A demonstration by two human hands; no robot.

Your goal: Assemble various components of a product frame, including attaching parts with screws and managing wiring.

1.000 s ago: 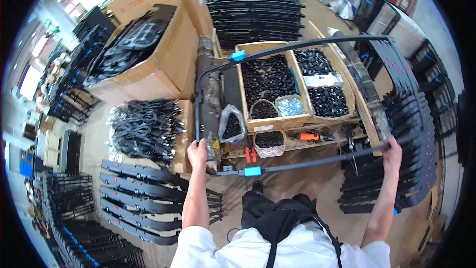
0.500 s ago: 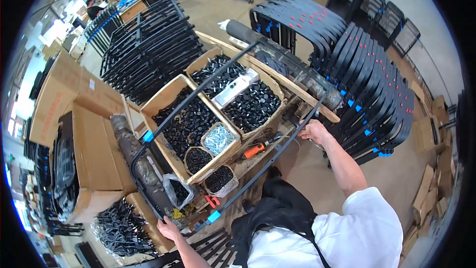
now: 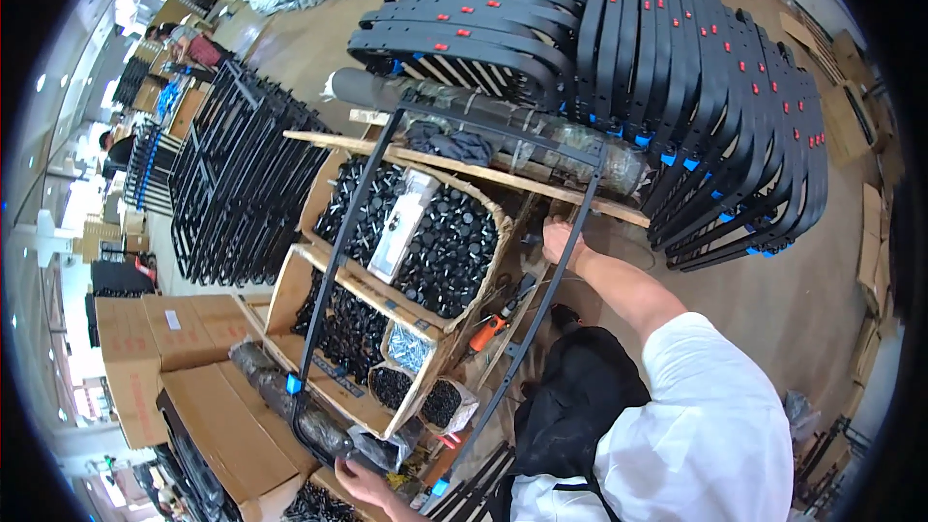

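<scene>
A large rectangular black metal frame [image 3: 537,309] with blue clips spans above parts boxes. My right hand [image 3: 563,240] is closed at its right-hand bar, near the far corner, the fingers partly hidden. At the frame's curved near-left corner, my left hand [image 3: 362,481] closes on the tube, the thumb side uppermost. Beneath the frame, an open cardboard box [image 3: 503,242] holds black round-headed fittings and a white box-shaped piece [image 3: 402,224]. A nearer box contains more black parts, beside silver screws [image 3: 408,348] and small black screws [image 3: 443,402].
An orange-handled power tool [image 3: 488,331] lies beside the boxes. Padded rolls [image 3: 464,101] rest under the frame's ends. Stacked curved black frames [image 3: 715,87] stand to the right and far side, more frames [image 3: 232,174] at left. Brown cartons [image 3: 232,425] sit at near left.
My view has swung left, and the surroundings turn with it. Both hands remain at the same parts of the black frame, which still lies over the boxes.
</scene>
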